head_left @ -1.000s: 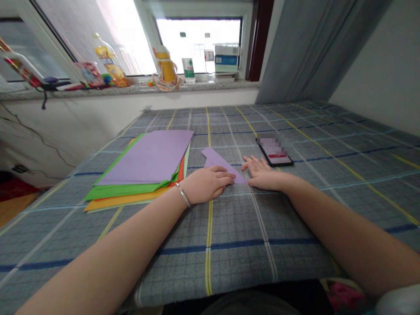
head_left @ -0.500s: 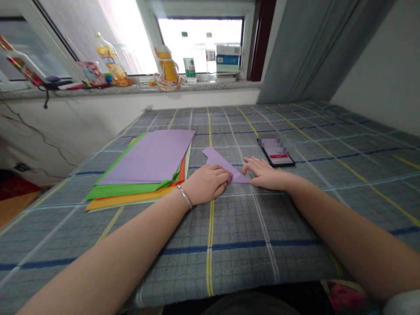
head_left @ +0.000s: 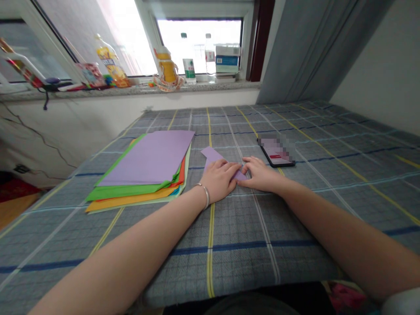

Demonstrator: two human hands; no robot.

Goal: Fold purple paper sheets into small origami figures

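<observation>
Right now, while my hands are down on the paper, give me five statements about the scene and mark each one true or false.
1. The left hand lies over the folded purple paper. True.
2. The right hand holds the phone. False: it is at the folded purple paper, and the phone lies on the checked cloth.
3. A purple sheet tops the paper stack. True.
4. The bracelet is on the right wrist. False: it is on the left wrist.
5. The orange-yellow bottle stands on the windowsill. True.
</observation>
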